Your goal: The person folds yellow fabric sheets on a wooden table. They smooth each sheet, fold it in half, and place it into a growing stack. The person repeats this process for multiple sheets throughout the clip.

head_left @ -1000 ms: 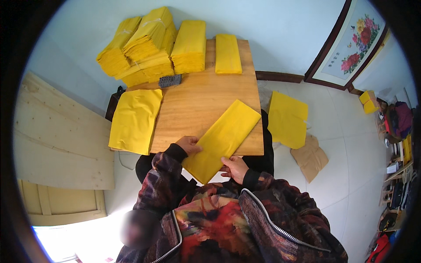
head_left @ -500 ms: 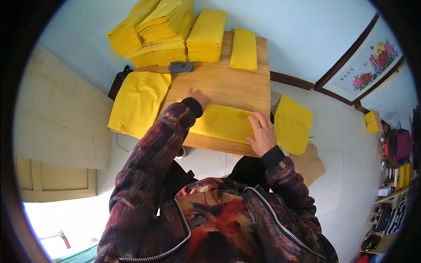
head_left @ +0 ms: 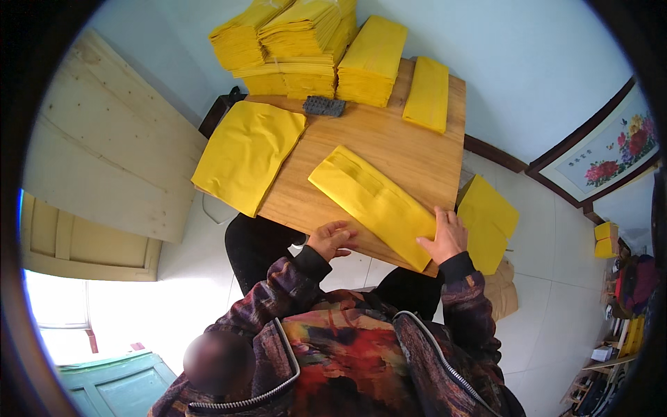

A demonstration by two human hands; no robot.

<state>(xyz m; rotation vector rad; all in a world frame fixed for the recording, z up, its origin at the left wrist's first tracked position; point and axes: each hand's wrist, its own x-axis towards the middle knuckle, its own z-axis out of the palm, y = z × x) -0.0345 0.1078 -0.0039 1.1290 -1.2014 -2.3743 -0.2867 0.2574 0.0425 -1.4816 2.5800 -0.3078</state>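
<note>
Folded sheet (head_left: 375, 207) lies aslant on surface (head_left: 381, 147).
Right hand (head_left: 446, 238) spans its near end; left hand (head_left: 332, 240) hovers by the front edge; both grips apart. Grey block (head_left: 324, 105), stacks (head_left: 372, 59) behind.

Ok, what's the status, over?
Left hand empty, near wooden table. Right hand at right end of folded yellow rectangular sheet. Grey textured block apart, farther back.

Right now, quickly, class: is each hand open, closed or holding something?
Left hand: open, holding nothing, near the table.
Right hand: open, spread at the right end of the folded yellow sheet.
</note>
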